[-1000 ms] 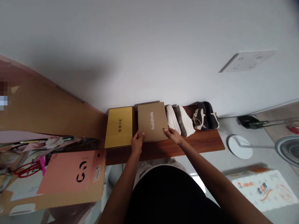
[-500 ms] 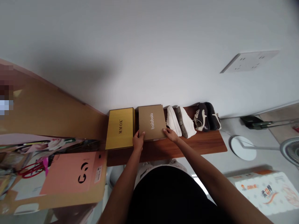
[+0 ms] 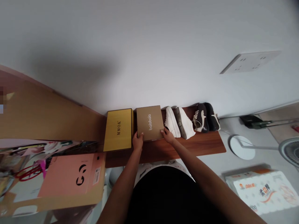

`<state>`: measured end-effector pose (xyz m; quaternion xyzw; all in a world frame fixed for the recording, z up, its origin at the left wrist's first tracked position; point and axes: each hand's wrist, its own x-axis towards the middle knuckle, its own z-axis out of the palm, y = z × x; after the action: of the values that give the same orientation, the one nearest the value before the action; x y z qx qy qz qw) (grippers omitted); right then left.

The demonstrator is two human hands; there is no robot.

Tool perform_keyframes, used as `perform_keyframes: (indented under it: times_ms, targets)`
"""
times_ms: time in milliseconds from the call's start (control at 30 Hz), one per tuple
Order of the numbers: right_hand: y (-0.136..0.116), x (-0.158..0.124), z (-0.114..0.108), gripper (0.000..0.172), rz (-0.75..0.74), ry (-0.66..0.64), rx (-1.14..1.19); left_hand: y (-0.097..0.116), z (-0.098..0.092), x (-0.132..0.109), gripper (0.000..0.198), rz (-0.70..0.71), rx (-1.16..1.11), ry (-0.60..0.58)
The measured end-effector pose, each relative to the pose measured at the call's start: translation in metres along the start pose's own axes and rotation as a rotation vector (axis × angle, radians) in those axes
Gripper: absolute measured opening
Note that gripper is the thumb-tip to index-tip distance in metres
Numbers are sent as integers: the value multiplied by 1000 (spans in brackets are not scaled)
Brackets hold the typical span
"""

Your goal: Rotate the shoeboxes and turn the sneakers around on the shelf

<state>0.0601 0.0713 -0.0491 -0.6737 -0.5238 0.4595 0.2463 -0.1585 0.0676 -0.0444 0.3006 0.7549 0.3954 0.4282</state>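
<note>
Left hand: I'm seeing the left hand (image 3: 137, 141) gripping the near edge of the box, its fingers pressed together and curling onto the lid, with the thumb hidden from my view.

Right hand: I'm watching the right hand (image 3: 168, 136) holding the box's near right corner, its fingertips (image 3: 163, 132) pressing on the lid. I cannot tell whether anything is pinched underneath.

Box: The kraft-brown "balabala" box (image 3: 149, 122) is lying flat on the wooden shelf, between both hands, with its white lettering facing up.

Box neighbours: The gold "MMOK" box (image 3: 118, 130) is sitting just to the left of it, and a white sneaker (image 3: 171, 122) is standing almost against its right side.

Shelf: The reddish-brown wooden shelf (image 3: 201, 146) is carrying both boxes and a row of shoes, and is running along the white wall (image 3: 140, 46).

Shoes: A second white sneaker (image 3: 185, 123) is standing next to the first, followed by a pair of black-and-white sneakers (image 3: 205, 118).

Left side: A salmon-pink panel with a black logo (image 3: 67, 174) is leaning on a large cardboard sheet (image 3: 46, 121).

Right side: A white round fan base (image 3: 241, 147) and a packaged bale of tissues (image 3: 263, 193) are lying on the floor.
</note>
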Motion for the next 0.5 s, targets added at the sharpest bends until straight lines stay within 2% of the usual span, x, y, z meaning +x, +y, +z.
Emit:
perform_keyframes:
  times_ms: [100, 167, 200, 267, 333, 367, 433, 500]
  targets:
    - [2, -6, -3, 54, -5, 87, 56, 18, 3, -16, 66, 100, 132, 65]
    - [13, -15, -17, 58, -38, 187, 108, 27, 13, -35, 72, 198, 137, 36]
    - [21, -20, -28, 59, -58, 254, 120, 29, 21, -47, 69, 232, 111, -20]
    - [43, -31, -56, 59, -85, 409, 84, 29, 45, -71, 60, 237, 36, -208]
    - [67, -39, -87, 58, -67, 539, -24, 23, 77, -91, 55, 177, -20, -414]
    - [79, -41, -101, 57, -44, 564, -85, 19, 95, -97, 57, 134, -29, -475]
    - [99, -40, -125, 58, 5, 515, -193, 11, 128, -104, 66, 41, 4, -478]
    - [113, -34, -143, 60, 24, 366, -277, 4, 154, -102, 68, -33, 76, -397]
